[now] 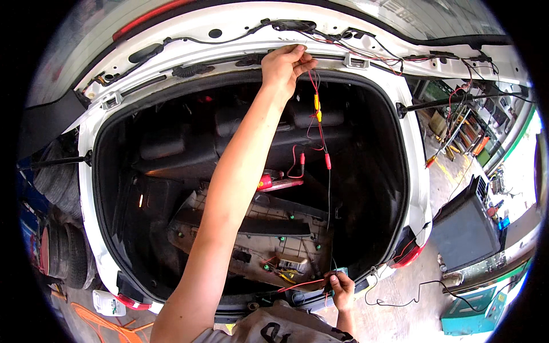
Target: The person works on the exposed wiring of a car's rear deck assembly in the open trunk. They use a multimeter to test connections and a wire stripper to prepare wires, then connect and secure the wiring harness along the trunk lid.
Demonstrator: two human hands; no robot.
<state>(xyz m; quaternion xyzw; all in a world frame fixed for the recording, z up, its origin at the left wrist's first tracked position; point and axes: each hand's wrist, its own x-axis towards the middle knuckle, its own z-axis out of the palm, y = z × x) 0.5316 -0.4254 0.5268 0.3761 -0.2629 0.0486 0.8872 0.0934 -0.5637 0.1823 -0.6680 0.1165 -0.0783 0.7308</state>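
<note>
My left hand (286,66) is raised to the lower edge of the lifted trunk lid, its fingers closed on thin red and black wires (314,83). From them hangs a yellow connector (317,107). Lower down, a red-sleeved clip (328,162) joins a black lead (329,197), which runs down to my right hand (341,290). That hand is closed around the lead at the trunk's near edge, beside a small teal-edged item (342,271) mostly hidden by the fingers. A second red and black clip (302,162) dangles inside the trunk.
The white trunk lid (240,48) carries a loose wiring harness (394,58). A trim panel (257,231) and a red object (265,182) lie in the trunk. Lid struts (440,103) flank the opening. Around the car are tires (75,254), orange hose (103,320), a grey cabinet (466,228) and a teal machine (470,314).
</note>
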